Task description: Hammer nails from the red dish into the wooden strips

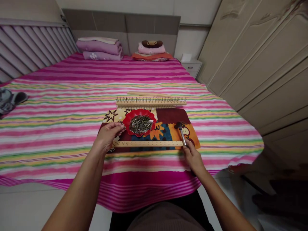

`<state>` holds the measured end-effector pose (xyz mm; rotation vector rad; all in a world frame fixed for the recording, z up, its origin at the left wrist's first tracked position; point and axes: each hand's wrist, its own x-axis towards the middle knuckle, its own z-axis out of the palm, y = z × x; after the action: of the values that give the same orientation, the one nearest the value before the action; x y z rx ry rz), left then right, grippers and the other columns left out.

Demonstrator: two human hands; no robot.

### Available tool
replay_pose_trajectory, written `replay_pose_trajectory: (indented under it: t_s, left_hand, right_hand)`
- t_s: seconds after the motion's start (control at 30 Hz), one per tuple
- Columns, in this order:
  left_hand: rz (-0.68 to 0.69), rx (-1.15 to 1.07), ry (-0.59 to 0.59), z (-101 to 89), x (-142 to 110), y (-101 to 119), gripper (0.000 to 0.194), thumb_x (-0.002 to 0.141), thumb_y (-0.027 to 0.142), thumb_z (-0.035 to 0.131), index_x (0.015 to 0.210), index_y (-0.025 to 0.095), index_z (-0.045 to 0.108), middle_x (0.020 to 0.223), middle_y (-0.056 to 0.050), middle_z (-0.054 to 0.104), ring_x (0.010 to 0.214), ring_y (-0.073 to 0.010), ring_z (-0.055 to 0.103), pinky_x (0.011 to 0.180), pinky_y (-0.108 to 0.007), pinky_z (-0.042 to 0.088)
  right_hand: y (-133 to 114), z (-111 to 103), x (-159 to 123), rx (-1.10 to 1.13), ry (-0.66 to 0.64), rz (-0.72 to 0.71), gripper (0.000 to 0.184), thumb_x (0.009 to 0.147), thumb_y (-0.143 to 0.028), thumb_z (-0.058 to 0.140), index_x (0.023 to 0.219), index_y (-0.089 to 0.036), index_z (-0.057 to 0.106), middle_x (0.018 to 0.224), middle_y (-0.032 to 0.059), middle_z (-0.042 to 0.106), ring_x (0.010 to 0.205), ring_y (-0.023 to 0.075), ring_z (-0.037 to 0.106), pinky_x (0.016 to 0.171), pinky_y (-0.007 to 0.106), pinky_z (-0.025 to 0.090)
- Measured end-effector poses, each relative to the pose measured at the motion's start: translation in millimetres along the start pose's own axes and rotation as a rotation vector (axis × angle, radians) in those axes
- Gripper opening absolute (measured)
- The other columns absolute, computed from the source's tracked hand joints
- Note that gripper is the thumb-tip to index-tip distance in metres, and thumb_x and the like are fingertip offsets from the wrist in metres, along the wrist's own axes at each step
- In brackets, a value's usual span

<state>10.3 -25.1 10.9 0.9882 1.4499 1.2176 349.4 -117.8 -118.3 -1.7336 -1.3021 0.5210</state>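
Note:
My right hand (pixel 193 156) is wrapped around the handle of a hammer (pixel 182 134), whose dark head points away from me over the board's right side. Several nails stand in the left end of a wooden strip (pixel 149 144), and rows of small holes run along the rest of it. At the left rim of a red scalloped bowl (pixel 127 127) full of loose nails (pixel 141 124), the fingers of my left hand (pixel 108 134) are pinched together. What they hold is too small to make out.
Behind the bowl lie wooden strips (pixel 151 104) bristling with upright nails, and a plain strip (pixel 148 94). A colourful patterned mat (pixel 172 116) lies under the work on a striped bed (pixel 72 128). Folded bedding (pixel 101 48) is stacked by the headboard, and dark fabric (pixel 11 99) lies far left.

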Motion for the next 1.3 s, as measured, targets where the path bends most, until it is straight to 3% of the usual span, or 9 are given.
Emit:
replay_pose_trajectory:
  t_s: [0.2, 0.37, 0.5, 0.6, 0.7, 0.8, 1.03, 1.17, 1.3]
  left_hand:
    - [0.071, 0.270, 0.054, -3.8, 9, -7, 0.022, 0.050, 0.033, 0.070, 0.065, 0.018, 0.063, 0.059, 0.002, 0.062, 0.054, -0.0105, 0.050, 0.054, -0.023, 0.038]
    - [0.128, 0.837, 0.045, 4.5, 30, -4, 0.013, 0.065, 0.030, 0.060, 0.072, 0.021, 0.067, 0.067, -0.001, 0.067, 0.063, -0.0168, 0.058, 0.061, -0.027, 0.041]
    - [0.271, 1.283, 0.073, 21.1, 46, 4, 0.029, 0.072, 0.030, 0.055, 0.094, 0.018, 0.070, 0.091, -0.011, 0.071, 0.085, -0.0259, 0.063, 0.073, -0.033, 0.045]
    - [0.346, 1.459, -0.009, 39.3, 56, 8, 0.034, 0.079, 0.029, 0.047, 0.101, 0.017, 0.070, 0.103, -0.014, 0.068, 0.096, -0.0277, 0.062, 0.080, -0.034, 0.045]
    - [0.326, 1.575, -0.109, 58.4, 64, 6, 0.036, 0.082, 0.029, 0.043, 0.101, 0.017, 0.071, 0.107, -0.016, 0.067, 0.102, -0.0292, 0.061, 0.082, -0.035, 0.044]
    - [0.255, 1.641, -0.105, 72.9, 71, 1, 0.035, 0.081, 0.026, 0.045, 0.102, 0.014, 0.070, 0.111, -0.019, 0.066, 0.104, -0.0318, 0.059, 0.084, -0.039, 0.043]
    - [0.189, 1.461, -0.054, 70.8, 82, -1, 0.023, 0.075, 0.024, 0.052, 0.083, 0.014, 0.071, 0.095, -0.018, 0.070, 0.094, -0.0315, 0.063, 0.079, -0.038, 0.044]
    - [0.161, 0.921, 0.015, 52.9, 74, 10, 0.019, 0.070, 0.031, 0.055, 0.072, 0.016, 0.067, 0.072, -0.007, 0.069, 0.074, -0.0214, 0.063, 0.067, -0.030, 0.046]
    - [0.146, 0.351, -0.006, 32.7, 40, 17, 0.017, 0.061, 0.032, 0.061, 0.069, 0.017, 0.062, 0.066, -0.003, 0.066, 0.064, -0.0159, 0.061, 0.058, -0.025, 0.046]
  right_hand:
    - [-1, 1, -1, 0.012, 0.022, 0.018, 0.052, 0.083, -0.044, 0.046, 0.124, -0.016, 0.061, 0.114, 0.0117, 0.069, 0.107, 0.0257, 0.064, 0.090, 0.037, 0.051]
    - [-1, 1, -1, 0.009, 0.022, 0.005, 0.050, 0.083, -0.044, 0.046, 0.123, -0.017, 0.062, 0.110, 0.0103, 0.071, 0.101, 0.0254, 0.066, 0.085, 0.037, 0.053]
    - [-3, 1, -2, 0.005, 0.029, 0.009, 0.050, 0.083, -0.043, 0.045, 0.123, -0.018, 0.061, 0.110, 0.0102, 0.071, 0.102, 0.0254, 0.066, 0.083, 0.036, 0.053]
    - [-6, -1, -3, -0.008, 0.010, 0.037, 0.052, 0.083, -0.043, 0.045, 0.125, -0.016, 0.060, 0.109, 0.0112, 0.071, 0.100, 0.0262, 0.066, 0.082, 0.036, 0.053]
    - [-8, -2, -3, -0.014, -0.005, 0.048, 0.053, 0.084, -0.044, 0.045, 0.125, -0.015, 0.060, 0.106, 0.0108, 0.072, 0.097, 0.0260, 0.067, 0.082, 0.036, 0.053]
    - [-7, -3, -4, -0.003, -0.003, 0.035, 0.051, 0.084, -0.044, 0.045, 0.125, -0.017, 0.060, 0.105, 0.0094, 0.072, 0.096, 0.0249, 0.068, 0.082, 0.036, 0.053]
    - [-6, -1, -4, 0.037, 0.005, 0.034, 0.050, 0.084, -0.043, 0.047, 0.123, -0.017, 0.061, 0.106, 0.0097, 0.072, 0.094, 0.0244, 0.068, 0.081, 0.036, 0.054]
    - [-4, 0, -3, 0.034, 0.019, 0.024, 0.050, 0.084, -0.043, 0.047, 0.123, -0.017, 0.062, 0.109, 0.0104, 0.071, 0.099, 0.0252, 0.067, 0.084, 0.037, 0.053]
    - [-1, 2, -3, 0.031, 0.029, 0.012, 0.049, 0.083, -0.044, 0.046, 0.123, -0.019, 0.062, 0.112, 0.0106, 0.070, 0.103, 0.0260, 0.065, 0.086, 0.037, 0.052]
